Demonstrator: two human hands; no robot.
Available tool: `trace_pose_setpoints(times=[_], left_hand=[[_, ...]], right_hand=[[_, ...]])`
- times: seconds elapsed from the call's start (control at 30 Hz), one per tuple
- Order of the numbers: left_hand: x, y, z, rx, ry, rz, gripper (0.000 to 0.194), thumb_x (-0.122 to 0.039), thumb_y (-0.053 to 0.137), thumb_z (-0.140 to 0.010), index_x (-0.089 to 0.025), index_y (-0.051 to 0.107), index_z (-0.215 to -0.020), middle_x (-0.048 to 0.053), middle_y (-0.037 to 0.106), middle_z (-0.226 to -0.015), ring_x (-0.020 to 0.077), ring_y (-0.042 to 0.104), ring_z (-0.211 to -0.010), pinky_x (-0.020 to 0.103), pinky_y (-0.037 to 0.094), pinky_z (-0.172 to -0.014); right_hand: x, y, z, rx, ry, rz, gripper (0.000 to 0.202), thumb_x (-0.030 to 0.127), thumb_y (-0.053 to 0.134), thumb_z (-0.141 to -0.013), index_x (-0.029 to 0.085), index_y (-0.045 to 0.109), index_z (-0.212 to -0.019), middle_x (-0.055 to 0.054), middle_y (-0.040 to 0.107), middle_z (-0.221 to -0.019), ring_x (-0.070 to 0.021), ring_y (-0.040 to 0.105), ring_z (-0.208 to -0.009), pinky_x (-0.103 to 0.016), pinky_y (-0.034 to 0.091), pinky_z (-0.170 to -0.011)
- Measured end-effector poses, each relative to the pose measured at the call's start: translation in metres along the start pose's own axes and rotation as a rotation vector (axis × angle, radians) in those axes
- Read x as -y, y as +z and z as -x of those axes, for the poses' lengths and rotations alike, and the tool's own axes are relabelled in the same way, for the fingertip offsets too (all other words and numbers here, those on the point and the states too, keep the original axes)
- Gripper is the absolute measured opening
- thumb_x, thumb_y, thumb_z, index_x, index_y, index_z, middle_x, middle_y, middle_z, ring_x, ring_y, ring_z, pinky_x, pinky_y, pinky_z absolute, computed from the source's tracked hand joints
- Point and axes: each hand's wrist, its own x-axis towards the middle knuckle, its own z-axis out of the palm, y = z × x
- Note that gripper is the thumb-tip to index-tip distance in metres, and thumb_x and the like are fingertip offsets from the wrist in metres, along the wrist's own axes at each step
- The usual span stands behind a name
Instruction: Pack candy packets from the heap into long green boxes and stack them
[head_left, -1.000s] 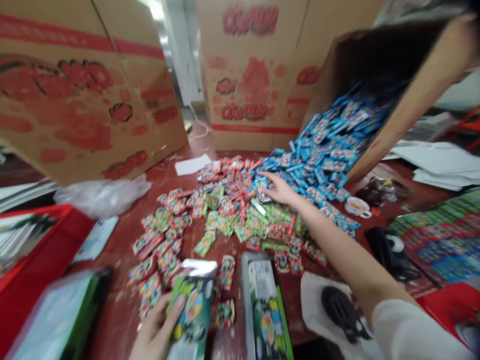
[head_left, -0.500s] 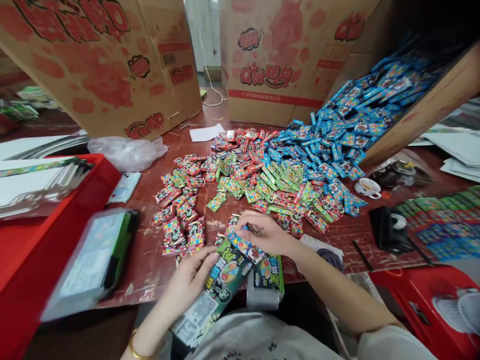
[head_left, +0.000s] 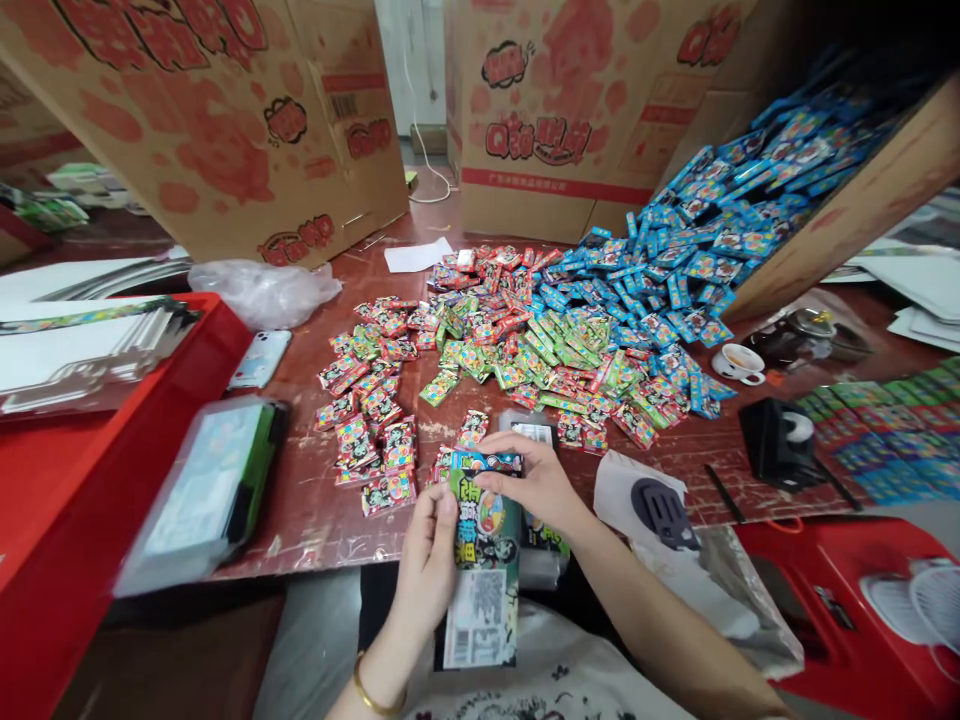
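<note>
My left hand (head_left: pixel 431 545) grips the left edge of a dark green printed pouch (head_left: pixel 480 590), held upright over the table's front edge. At the pouch's top, my right hand (head_left: pixel 536 480) pinches a small blue packet (head_left: pixel 486 462), whose lower part is hidden at the pouch's mouth. Behind my right hand lies another dark pouch in clear plastic (head_left: pixel 544 560), partly covered. Beyond my hands spreads a pile of small packets: red (head_left: pixel 390 490), green (head_left: pixel 570 340) and blue (head_left: pixel 675 270).
Cardboard boxes (head_left: pixel 547 110) stand behind; the right one spills blue packets. On the left are a red bin (head_left: pixel 172 370), a phone (head_left: pixel 260 358) and wrapped pouches (head_left: pixel 202 480). To the right sit a cup (head_left: pixel 739 363), a tape dispenser (head_left: pixel 776 450) and a red stool (head_left: pixel 847 580).
The pouch has turned from slanted to upright. The blue packet has turned level at the pouch's top, with both hands still holding. The view has shifted slightly.
</note>
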Motion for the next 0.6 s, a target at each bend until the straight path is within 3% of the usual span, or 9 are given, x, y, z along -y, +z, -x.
trace_pose_setpoints(times=[0.13,0.4,0.47,0.6], left_hand=[[0.007,-0.005,0.017,0.004,0.012,0.143,0.055,-0.04,0.053,-0.088,-0.025,0.025,-0.133,0.009,0.059,-0.112,0.02,0.06,-0.097,0.032,0.05,-0.08],[-0.002,-0.026,0.029,-0.05,0.052,0.084,0.035,-0.037,0.058,-0.086,-0.025,0.044,-0.116,0.006,0.062,-0.105,0.0182,0.062,-0.093,0.027,0.052,-0.077],[-0.005,-0.029,0.032,-0.075,0.086,0.046,0.029,-0.036,0.058,-0.086,-0.025,0.046,-0.109,0.004,0.064,-0.099,0.0162,0.063,-0.088,0.023,0.051,-0.073],[-0.007,-0.034,0.035,-0.109,0.12,-0.005,0.024,-0.036,0.059,-0.085,-0.024,0.047,-0.102,0.001,0.064,-0.086,0.0138,0.062,-0.074,0.022,0.051,-0.065]], right_hand=[[-0.006,0.018,0.015,0.045,0.064,-0.062,0.019,0.028,0.075,-0.072,0.024,0.071,-0.09,-0.005,0.066,-0.096,-0.0187,0.061,-0.095,-0.036,0.046,-0.089],[0.018,0.038,0.015,0.142,0.023,-0.008,0.008,0.024,0.068,-0.078,0.026,0.074,-0.083,-0.005,0.064,-0.103,-0.0189,0.059,-0.099,-0.036,0.047,-0.089],[0.022,0.04,0.021,0.081,-0.005,-0.014,0.011,0.023,0.068,-0.077,0.026,0.072,-0.087,-0.004,0.06,-0.112,-0.0188,0.06,-0.099,-0.036,0.047,-0.089],[0.016,0.047,0.048,-0.247,-0.004,-0.159,0.029,0.021,0.068,-0.078,0.029,0.063,-0.105,-0.005,0.053,-0.121,-0.0131,0.064,-0.079,-0.029,0.054,-0.073]])
